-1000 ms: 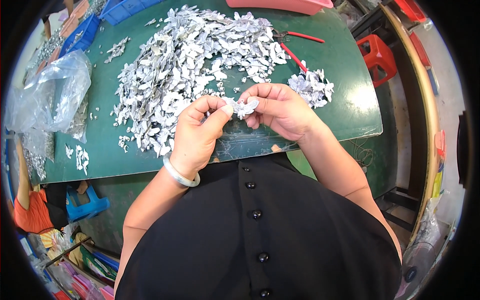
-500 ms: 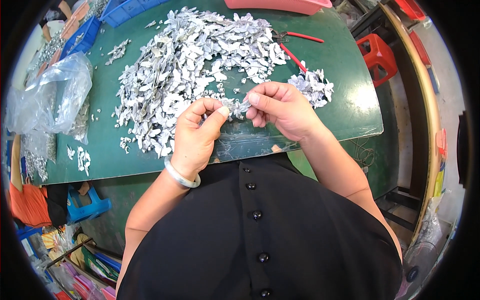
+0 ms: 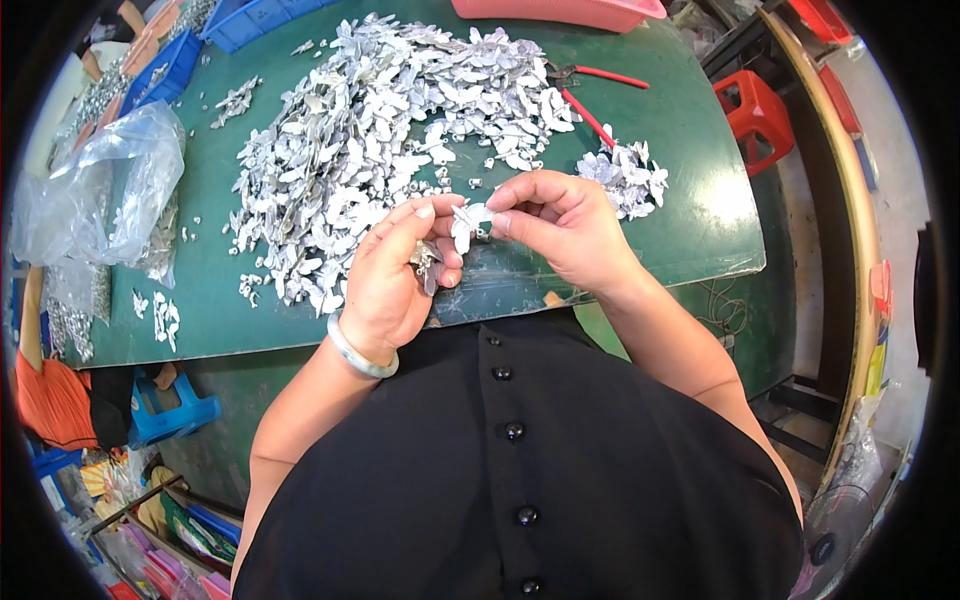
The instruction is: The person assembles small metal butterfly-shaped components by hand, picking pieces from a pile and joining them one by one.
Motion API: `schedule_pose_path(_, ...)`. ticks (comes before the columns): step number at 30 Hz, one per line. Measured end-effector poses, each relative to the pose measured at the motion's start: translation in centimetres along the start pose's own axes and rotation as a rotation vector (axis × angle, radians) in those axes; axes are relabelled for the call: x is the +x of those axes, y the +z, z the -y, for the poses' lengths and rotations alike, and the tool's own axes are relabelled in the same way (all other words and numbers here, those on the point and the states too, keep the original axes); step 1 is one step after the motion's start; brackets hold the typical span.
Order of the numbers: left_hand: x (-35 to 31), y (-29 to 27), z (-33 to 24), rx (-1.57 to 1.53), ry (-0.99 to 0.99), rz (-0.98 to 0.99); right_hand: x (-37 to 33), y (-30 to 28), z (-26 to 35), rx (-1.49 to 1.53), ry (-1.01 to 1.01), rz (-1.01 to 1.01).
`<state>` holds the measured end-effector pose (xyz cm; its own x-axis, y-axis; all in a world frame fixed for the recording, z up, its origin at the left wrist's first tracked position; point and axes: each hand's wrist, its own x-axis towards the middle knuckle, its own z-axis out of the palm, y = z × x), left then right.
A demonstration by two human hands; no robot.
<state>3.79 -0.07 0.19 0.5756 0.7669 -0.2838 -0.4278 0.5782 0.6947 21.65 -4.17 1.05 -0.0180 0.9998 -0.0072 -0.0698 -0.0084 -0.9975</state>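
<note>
Between my hands, over the near edge of the green table [image 3: 690, 235], is a silvery metal casting with wing-like lobes [image 3: 464, 226]. My right hand [image 3: 575, 228] pinches its right side between thumb and index finger. My left hand [image 3: 385, 280], wearing a pale bangle on the wrist, is curled with its thumb and fingertips at the casting's left side. More silvery castings [image 3: 428, 266] lie in the curled fingers of that hand. A large heap of similar castings [image 3: 330, 170] spreads just beyond, and a smaller heap [image 3: 625, 180] lies beyond my right hand.
Pliers with red handles [image 3: 612, 76] lie by the small heap. Small metal bits [image 3: 475, 183] are scattered before my hands. A clear plastic bag [image 3: 120, 190] is at the left; blue [image 3: 260, 22] and pink [image 3: 560, 10] trays stand at the back. A red stool [image 3: 755, 120] is right of the table.
My left hand has rolled over and loosened, showing castings in its fingers. The casting between my hands is now turned upright and more visible. My right hand keeps its pinch.
</note>
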Motion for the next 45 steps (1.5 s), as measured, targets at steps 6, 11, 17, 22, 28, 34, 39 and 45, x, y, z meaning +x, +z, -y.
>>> schedule_pose_path(6,-0.2,0.2,0.3,0.195,-0.023,0.021,0.6,-0.7,0.9,0.088,0.002,0.188)
schedule_pose_path(11,0.2,-0.3,0.0,0.073,-0.053,0.085,4.2,-3.8,1.6,-0.728,-0.202,-0.049)
schedule_pose_path(17,0.4,-0.3,-0.6,-0.225,-0.123,0.081,7.7,-4.1,0.5,-1.179,-0.347,-0.018)
schedule_pose_path(22,0.7,-0.8,-0.8,-0.247,-0.088,0.083,8.8,-3.8,-0.6,-1.359,-0.471,0.034)
schedule_pose_path(28,1.0,-0.5,-1.4,-0.067,-0.099,0.04,7.9,-3.7,0.1,-1.156,-0.4,-0.018)
schedule_pose_path(34,1.2,0.1,-1.2,0.093,-0.079,-0.035,5.1,-2.2,1.2,-0.854,-0.468,-0.071)
schedule_pose_path(39,1.1,0.8,-1.7,0.136,-0.115,-0.091,3.6,-0.7,1.0,-0.672,-0.473,-0.09)
schedule_pose_path(45,0.9,0.3,-1.7,0.004,-0.164,-0.035,2.7,-0.7,1.4,-0.713,-0.6,0.095)
